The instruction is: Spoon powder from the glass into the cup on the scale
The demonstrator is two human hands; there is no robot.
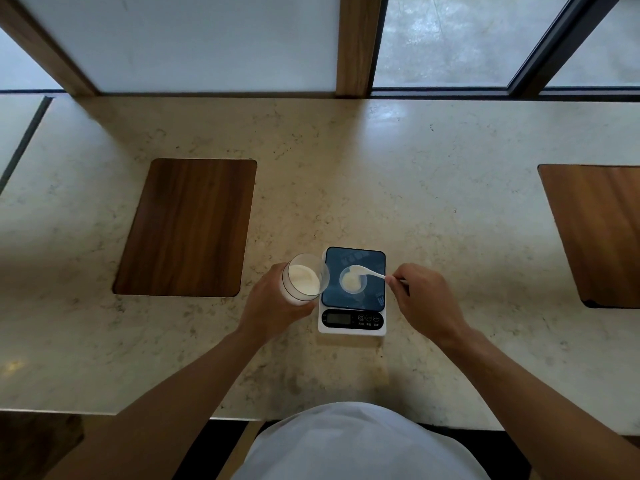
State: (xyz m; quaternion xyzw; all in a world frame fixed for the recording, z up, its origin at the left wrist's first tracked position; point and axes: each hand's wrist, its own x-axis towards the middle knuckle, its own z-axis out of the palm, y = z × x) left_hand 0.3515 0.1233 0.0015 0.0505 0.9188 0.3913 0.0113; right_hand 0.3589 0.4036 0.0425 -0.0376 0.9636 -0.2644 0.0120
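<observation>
A clear glass (304,278) partly full of white powder is tilted toward the scale, and my left hand (273,306) grips it from the left. The kitchen scale (353,292) has a dark blue plate and a white front with a display. On its plate stands a small clear cup (353,281) with some white powder in it. My right hand (424,299) pinches the handle end of a white plastic spoon (367,271), whose bowl rests over the cup's rim.
The scale sits on a pale marble counter (450,220). A dark wooden inset panel (187,226) lies to the left and another (599,233) at the far right. Windows and wooden posts stand behind. The counter's front edge runs just before my body.
</observation>
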